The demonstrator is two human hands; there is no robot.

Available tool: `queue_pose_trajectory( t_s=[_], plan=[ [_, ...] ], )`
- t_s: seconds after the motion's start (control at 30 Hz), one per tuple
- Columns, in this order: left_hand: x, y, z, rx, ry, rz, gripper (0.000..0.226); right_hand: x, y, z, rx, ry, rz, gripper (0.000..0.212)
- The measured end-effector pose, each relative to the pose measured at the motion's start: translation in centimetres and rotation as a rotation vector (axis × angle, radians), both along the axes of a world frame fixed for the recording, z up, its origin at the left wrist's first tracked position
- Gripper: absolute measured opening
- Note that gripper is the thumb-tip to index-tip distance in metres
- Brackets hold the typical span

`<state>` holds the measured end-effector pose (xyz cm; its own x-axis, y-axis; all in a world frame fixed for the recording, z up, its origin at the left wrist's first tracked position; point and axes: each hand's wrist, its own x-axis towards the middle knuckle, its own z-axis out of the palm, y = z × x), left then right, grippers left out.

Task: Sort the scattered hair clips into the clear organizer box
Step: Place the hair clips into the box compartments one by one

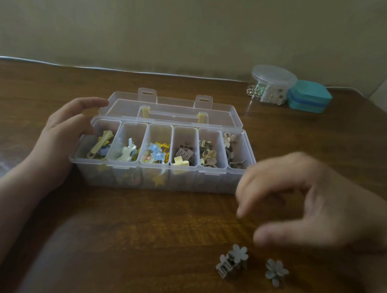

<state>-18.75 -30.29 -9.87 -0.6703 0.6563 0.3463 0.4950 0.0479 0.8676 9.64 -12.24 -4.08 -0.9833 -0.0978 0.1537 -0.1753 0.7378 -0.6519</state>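
The clear organizer box [207,183] stands open in the middle of the wooden table, its lid folded back. Its several compartments hold clips: yellow and blue ones at the left, brown and beige flower ones at the right. My left hand [67,130] rests against the box's left end, fingers relaxed. My right hand [313,202], blurred, hovers empty above the table right of the box, fingers loosely curved. Below it lie a grey flower claw clip [233,261] and a grey-blue flower clip [276,272], apart from each other.
At the back right stand a round clear jar [271,85] with small items and a teal case [310,96]. A cable runs along the table's far edge by the wall [200,27].
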Motion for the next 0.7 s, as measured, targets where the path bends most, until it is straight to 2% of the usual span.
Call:
queue_pose_trajectory(
  t_s=[0.1, 0.17, 0.27, 0.33, 0.4, 0.5, 0.6, 0.7],
  plan=[
    [-0.8, 0.0, -0.1, -0.006, -0.024, -0.009, 0.032, -0.5, -0.9, -0.2, 0.129, -0.289, 0.088, 0.036],
    [-1.1, -0.1, -0.1, -0.012, -0.049, -0.016, 0.032, -0.8, -1.1, -0.8, 0.252, -0.349, 0.077, 0.034],
    [-1.2, 0.0, 0.2, -0.002, -0.101, 0.006, 0.030, -0.9, -1.0, -0.9, 0.272, -0.376, 0.055, 0.028],
    [-1.2, 0.0, 0.3, -0.007, -0.111, 0.009, 0.034, -0.5, -0.6, -0.5, 0.243, -0.331, 0.020, 0.025],
    [-1.0, 0.1, 0.3, -0.017, -0.121, 0.019, 0.035, 0.1, 0.0, -0.1, 0.115, -0.209, -0.048, 0.023],
    [-0.9, 0.0, 0.3, -0.008, -0.098, 0.003, 0.031, 0.4, 0.8, -0.2, -0.062, 0.130, -0.216, 0.013],
    [-0.4, -0.1, 0.3, -0.001, -0.074, -0.019, 0.035, -0.2, 1.5, -0.9, -0.031, 0.318, -0.430, 0.010],
    [0.3, -0.3, -0.5, -0.049, 0.039, -0.032, 0.053, -0.7, 2.0, -1.5, 0.118, 0.264, -0.542, 0.014]
  ],
)
